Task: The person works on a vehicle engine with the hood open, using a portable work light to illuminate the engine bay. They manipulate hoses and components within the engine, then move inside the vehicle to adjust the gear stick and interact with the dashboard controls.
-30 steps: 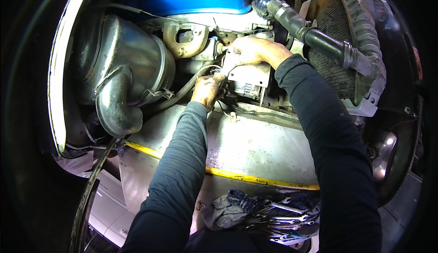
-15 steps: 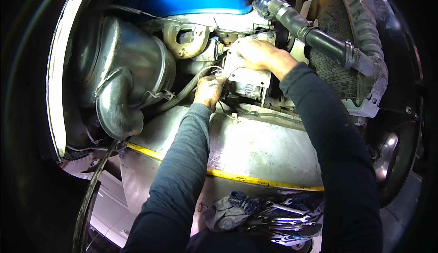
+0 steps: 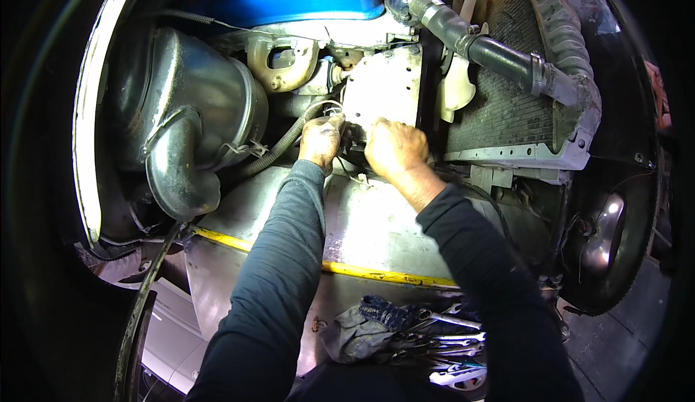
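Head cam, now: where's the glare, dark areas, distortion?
Head view: glare bleaches the pale plate and brightens the right hand; head view: corners fall to black; head view: the white strip at left bows, probably partly fisheye bending.

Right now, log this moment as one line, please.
Left hand: by metal plate, lower left corner | right hand: at plate's lower edge | grip: unclear | around: blue cover, black hose, wrenches

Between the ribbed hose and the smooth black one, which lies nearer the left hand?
The ribbed hose, running down and left beside the left hand; the thicker, smooth black hose sits well off right, by the radiator.
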The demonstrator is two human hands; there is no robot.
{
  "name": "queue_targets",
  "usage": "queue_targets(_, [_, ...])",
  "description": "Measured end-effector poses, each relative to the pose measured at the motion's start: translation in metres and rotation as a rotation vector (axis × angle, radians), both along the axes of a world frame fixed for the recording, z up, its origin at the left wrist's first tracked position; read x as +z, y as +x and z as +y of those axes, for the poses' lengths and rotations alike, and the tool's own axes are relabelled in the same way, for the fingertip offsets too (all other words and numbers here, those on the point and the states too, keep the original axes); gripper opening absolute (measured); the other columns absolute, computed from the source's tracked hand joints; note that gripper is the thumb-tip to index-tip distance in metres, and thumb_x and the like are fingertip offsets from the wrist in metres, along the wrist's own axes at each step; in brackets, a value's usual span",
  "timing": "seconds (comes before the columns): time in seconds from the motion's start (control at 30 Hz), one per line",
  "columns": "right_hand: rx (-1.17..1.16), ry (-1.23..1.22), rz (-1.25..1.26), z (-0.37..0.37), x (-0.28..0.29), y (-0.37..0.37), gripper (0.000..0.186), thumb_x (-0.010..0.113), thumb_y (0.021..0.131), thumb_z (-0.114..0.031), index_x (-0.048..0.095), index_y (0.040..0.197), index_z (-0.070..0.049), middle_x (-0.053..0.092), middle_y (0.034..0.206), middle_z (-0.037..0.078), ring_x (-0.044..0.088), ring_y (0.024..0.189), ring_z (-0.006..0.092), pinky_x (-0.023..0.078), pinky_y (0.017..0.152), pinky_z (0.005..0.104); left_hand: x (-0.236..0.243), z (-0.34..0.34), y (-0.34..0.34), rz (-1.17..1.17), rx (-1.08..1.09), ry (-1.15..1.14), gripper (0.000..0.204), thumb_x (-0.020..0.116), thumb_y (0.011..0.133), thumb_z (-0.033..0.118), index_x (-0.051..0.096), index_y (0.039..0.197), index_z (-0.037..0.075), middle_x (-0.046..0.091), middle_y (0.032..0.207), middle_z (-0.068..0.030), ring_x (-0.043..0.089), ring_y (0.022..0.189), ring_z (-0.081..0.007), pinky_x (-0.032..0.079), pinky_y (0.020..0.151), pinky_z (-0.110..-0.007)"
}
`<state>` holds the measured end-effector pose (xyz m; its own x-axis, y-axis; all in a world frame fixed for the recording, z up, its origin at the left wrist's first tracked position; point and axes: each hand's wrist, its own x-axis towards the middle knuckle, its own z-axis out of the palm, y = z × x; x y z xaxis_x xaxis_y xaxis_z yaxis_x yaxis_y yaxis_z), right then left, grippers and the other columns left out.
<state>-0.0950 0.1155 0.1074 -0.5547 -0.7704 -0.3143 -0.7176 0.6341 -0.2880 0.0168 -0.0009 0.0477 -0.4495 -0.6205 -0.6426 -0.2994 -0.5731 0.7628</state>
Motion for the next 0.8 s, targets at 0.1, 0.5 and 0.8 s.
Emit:
queue_targets(0.1, [-0.198, -0.044, -0.180, 0.001, -0.010, 0.033, 0.041, 0.050, 0.104, -0.035, 0.073, 0.101, -0.001, 0.075, 0.097, 0.024, 0.073, 0.093, 0.0433, 0.058, 0.082, 0.0535, -0.006, 0.000, -0.002, 0.001, 0.032, -0.036, 0.024, 0.060, 0.103, 0.024, 0.069, 0.092, 0.005, 0.067, 0.074, -0.0033, 0.054, 0.057, -0.0142, 0.042, 0.056, -0.030])
queue_targets(0.5, [-0.791, -0.370, -1.031, -0.029, -0.042, 0.108, 0.040, 0.048, 0.105, -0.034, 0.070, 0.101, 0.000, 0.071, 0.086, 0.019, 0.069, 0.075, 0.0311, 0.056, 0.065, 0.0483, 0.014, -0.015, 0.002, -0.045, -0.027, 0.125, 0.029, 0.064, 0.098, 0.031, 0.072, 0.101, 0.004, 0.072, 0.087, -0.0063, 0.062, 0.072, -0.0153, 0.048, 0.067, -0.031])
queue_targets(0.8, [-0.122, -0.559, -0.606, 0.121, 0.065, 0.000, 0.031, 0.051, 0.108, -0.026, 0.061, 0.094, 0.000, 0.053, 0.068, 0.009, 0.054, 0.063, 0.0228, 0.045, 0.061, 0.0406, -0.051, -0.037, 0.025, -0.879, -1.351, -1.171, 0.038, 0.060, 0.097, 0.030, 0.073, 0.105, -0.004, 0.072, 0.110, -0.0301, 0.071, 0.106, -0.0411, 0.056, 0.096, -0.046])
